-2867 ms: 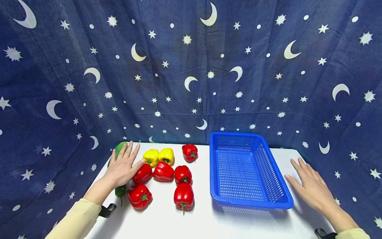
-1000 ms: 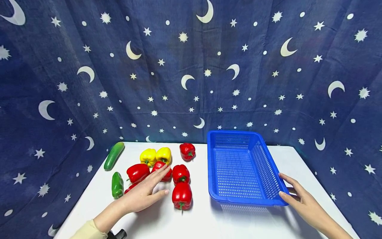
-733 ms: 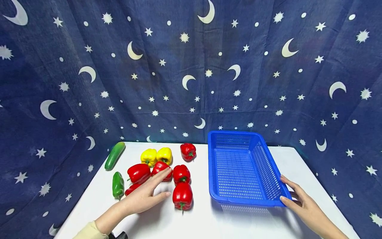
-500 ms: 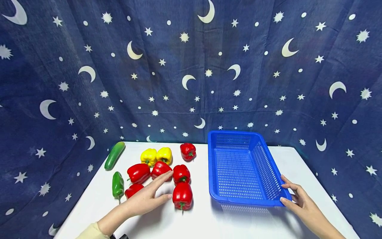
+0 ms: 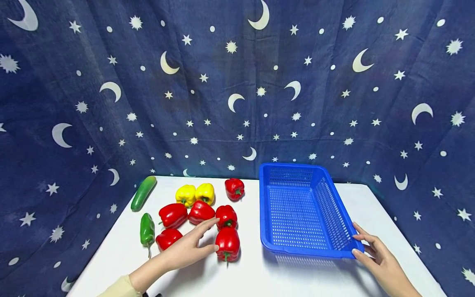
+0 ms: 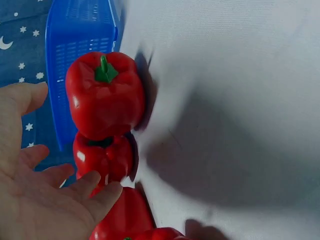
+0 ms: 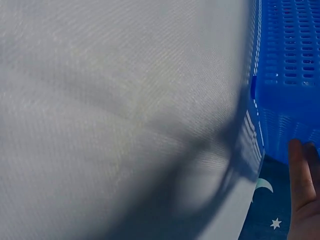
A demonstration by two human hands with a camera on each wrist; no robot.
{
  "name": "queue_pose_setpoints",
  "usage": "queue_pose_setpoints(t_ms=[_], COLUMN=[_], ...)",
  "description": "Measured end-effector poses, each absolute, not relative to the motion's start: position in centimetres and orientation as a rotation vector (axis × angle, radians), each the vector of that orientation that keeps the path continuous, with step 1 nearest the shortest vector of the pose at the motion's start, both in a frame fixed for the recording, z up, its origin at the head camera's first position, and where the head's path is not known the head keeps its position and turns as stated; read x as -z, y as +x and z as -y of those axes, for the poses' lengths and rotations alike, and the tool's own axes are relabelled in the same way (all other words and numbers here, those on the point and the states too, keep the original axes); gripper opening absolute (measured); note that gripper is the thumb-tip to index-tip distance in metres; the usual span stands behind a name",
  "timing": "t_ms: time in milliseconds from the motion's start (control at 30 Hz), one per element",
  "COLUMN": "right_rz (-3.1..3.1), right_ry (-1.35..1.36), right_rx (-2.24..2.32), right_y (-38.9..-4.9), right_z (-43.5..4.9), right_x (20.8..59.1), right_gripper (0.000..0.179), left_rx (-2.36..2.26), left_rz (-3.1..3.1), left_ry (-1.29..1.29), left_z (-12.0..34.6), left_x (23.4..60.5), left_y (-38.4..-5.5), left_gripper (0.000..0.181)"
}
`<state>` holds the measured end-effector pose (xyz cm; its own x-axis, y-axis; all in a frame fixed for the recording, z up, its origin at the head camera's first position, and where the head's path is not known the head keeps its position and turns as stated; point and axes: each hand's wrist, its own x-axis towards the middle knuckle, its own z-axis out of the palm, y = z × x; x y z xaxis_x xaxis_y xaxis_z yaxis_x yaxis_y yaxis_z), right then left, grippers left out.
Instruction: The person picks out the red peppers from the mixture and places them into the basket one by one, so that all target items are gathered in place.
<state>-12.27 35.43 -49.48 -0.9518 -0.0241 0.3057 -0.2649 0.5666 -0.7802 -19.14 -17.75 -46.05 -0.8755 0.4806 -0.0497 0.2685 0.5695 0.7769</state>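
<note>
My left hand [image 5: 187,247] hovers low beside the nearest red bell pepper [image 5: 228,244], fingers apart, thumb tip right at the pepper's left side. Its fingertips reach toward a second red bell pepper [image 5: 226,217] just behind. In the left wrist view the same hand [image 6: 45,195] is spread, palm facing the nearest pepper [image 6: 105,100], which has a green stem. At the near right corner of the blue plastic basket [image 5: 311,251], my right hand [image 5: 382,260] holds the rim between thumb and fingers. The right wrist view shows fingers [image 7: 301,172] against the basket wall [image 7: 280,135].
More red bell peppers lie left and behind, such as one on its side [image 5: 173,215] and one at the back [image 5: 234,189]. Two yellow bell peppers [image 5: 194,194], a cucumber [image 5: 144,193] and a green pepper [image 5: 147,229] also lie on the white table [image 5: 252,272]. A starry blue curtain [image 5: 208,103] surrounds it.
My left hand has come down from over the left-hand vegetables and moved right to the nearest red bell pepper. My right hand has moved from beside the basket onto its corner.
</note>
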Motion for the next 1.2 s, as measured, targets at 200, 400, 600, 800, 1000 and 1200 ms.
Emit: queue_pose_setpoints(t_ms=[200,400,600,800,1000,1200], right_rz=[2.448,2.274,2.224,2.134,2.111,2.162], right_ry=[0.29,0.308,0.187,0.138,0.12,0.017], right_rx=[-1.581,-1.981,-2.084,-2.107,-2.102,-2.075], right_y=[-12.3,-12.3,-12.4,-12.4,-12.3,-12.3], right_z=[-35.5,-35.2,-34.4,-33.4,-32.8,-32.5], right_x=[50.0,50.7,50.8,51.2,51.2,51.1], right_gripper=[0.033,0.038,0.044,0.047,0.048,0.052], left_rx=[-1.189,-1.183,-1.116,-1.079,-1.023,-0.991], left_rz=[-2.446,-2.384,-2.384,-2.38,-2.415,-2.459], left_ry=[0.584,0.611,0.638,0.652,0.634,0.645], left_z=[17.0,16.3,16.0,15.7,15.4,15.1], left_x=[46.0,45.6,45.8,46.0,46.1,46.5], left_y=[-19.7,-20.1,-20.3,-20.5,-20.5,-20.7], left_gripper=[0.079,0.077,0.072,0.073,0.073,0.072])
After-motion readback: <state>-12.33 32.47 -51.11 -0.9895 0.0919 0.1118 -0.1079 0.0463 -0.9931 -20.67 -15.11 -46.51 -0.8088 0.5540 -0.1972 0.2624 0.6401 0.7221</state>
